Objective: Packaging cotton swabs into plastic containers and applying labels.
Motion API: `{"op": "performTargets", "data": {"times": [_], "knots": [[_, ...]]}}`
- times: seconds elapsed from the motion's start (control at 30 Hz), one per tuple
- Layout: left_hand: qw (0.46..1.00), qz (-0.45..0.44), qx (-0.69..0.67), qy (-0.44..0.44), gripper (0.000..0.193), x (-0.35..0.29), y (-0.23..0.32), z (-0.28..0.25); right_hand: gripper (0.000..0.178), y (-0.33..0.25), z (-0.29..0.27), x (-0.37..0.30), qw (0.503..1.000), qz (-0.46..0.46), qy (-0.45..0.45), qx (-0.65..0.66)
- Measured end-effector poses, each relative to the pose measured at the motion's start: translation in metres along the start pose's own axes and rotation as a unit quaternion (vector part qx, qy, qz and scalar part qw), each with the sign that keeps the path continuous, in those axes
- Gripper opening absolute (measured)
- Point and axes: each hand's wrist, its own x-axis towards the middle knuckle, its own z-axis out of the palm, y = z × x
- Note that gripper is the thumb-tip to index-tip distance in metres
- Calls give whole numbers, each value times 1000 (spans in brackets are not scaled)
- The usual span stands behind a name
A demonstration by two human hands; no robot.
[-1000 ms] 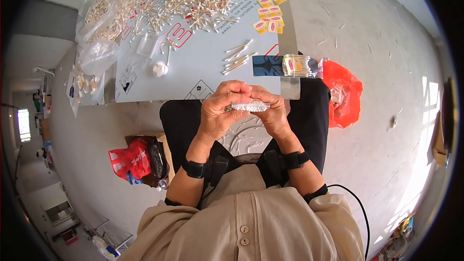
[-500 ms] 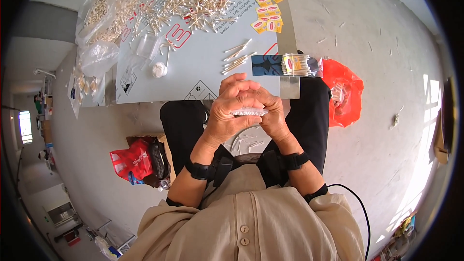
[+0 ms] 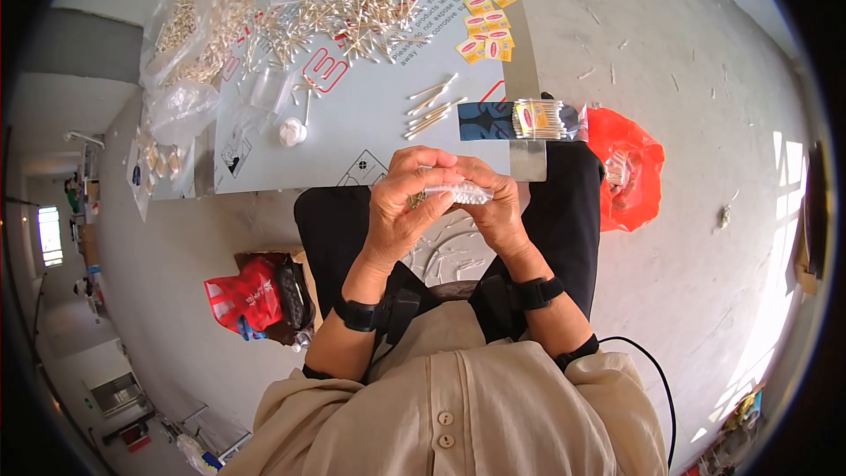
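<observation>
Between my two hands, just off the table's near edge, is a clear plastic pack of cotton swabs (image 3: 467, 192), its white tips toward me. My left hand (image 3: 404, 198) is closed on the pack's left end, with thumb and fingers bent round it. On the other end, my right hand (image 3: 495, 211) grips with its fingers curled over the top. Beyond my hands, several loose cotton swabs (image 3: 432, 115) lie on the table (image 3: 352, 115). To their right, a flat bundle of swabs (image 3: 551, 120) with a yellow card sits on a dark blue strip (image 3: 485, 122).
A big heap of swabs (image 3: 361, 0) and a clear bag of swabs (image 3: 198, 26) cover the far left. Yellow cards (image 3: 486, 25) lie at the far right, a small white-topped container (image 3: 292, 131) nearer left. Red bags (image 3: 633, 167) flank my legs; swabs litter the floor.
My left hand has shifted slightly left and its fingers have lowered. The pack is tilted and raised a little, showing more of its swab tips.
</observation>
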Motion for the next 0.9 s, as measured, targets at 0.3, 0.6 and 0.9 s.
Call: {"op": "performTargets", "data": {"times": [0.3, 0.6, 0.9], "knots": [[968, -100, -228, 19, 29, 1, 6, 4, 42, -1, -4, -1, 996, 50, 10, 68], [998, -28, 46, 26, 22, 6, -1, -3, 25, -11, -5, 1, 987, 123, -42, 93], [942, -284, -154, 89, 11, 1, -12, 1, 20, -9, -15, 4, 981, 185, -24, 47]]}}
